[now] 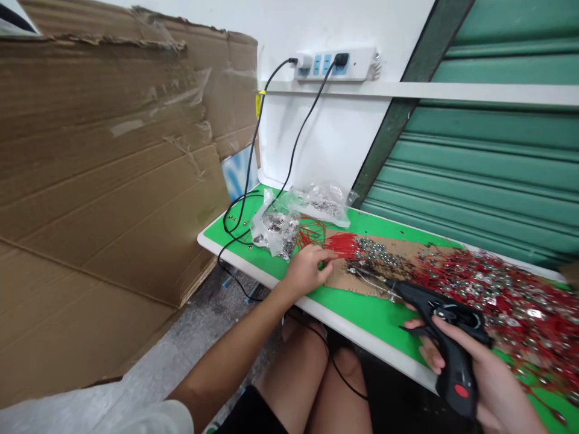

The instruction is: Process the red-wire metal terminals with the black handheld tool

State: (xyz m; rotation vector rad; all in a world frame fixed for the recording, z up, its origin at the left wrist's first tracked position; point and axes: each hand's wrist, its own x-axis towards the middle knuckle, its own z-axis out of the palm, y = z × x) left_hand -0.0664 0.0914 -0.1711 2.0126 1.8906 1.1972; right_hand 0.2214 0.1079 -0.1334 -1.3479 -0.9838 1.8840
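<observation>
Slantwise, soldering gun [432,306] aimed leftward, right fingers [433,357] gripping it, left fingers [326,255] almost closed at wires [342,242], hold unclear

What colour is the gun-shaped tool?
The gun-shaped tool is black, with a red spot on its grip; the head view shows it best.

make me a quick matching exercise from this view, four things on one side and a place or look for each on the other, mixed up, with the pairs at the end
Column 1
1. black gun-shaped tool
2. power strip
3. clear plastic bags
4. shutter

Column 2
A. lying on the green tabletop
B. ribbed and green
C. held in the right hand
D. against the white wall, with two black cords running from it

Right pairs: 1-C, 2-D, 3-A, 4-B
</observation>
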